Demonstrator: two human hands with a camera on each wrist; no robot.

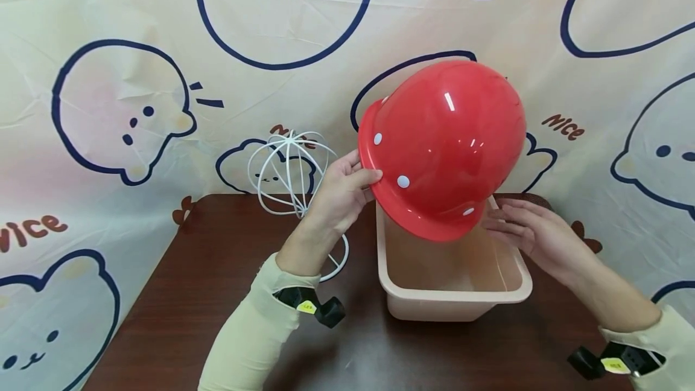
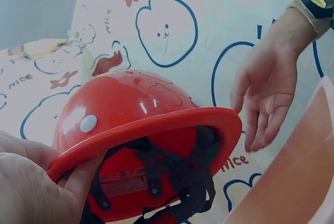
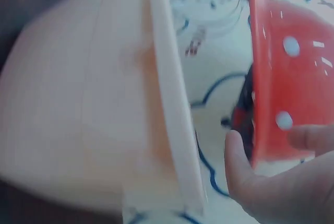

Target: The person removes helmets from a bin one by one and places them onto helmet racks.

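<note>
A red hard hat (image 1: 445, 131) with white round studs hangs tilted above a beige plastic bin (image 1: 450, 306). My left hand (image 1: 343, 195) pinches its brim on the left, thumb on the outer side and fingers underneath. In the left wrist view, dark straps and a dark inner harness (image 2: 180, 174) show beneath the hat's shell. Beside the hat's right edge is my right hand (image 1: 523, 231), its fingers extended and holding nothing. The left wrist view shows a gap between this hand and the brim.
A white wire stand (image 1: 293, 177) with a round cage top stands left of the bin, partly hidden behind my left forearm. Both stand on a dark brown table (image 1: 358, 355). A cartoon-printed cloth (image 1: 163, 228) hangs behind and at the sides.
</note>
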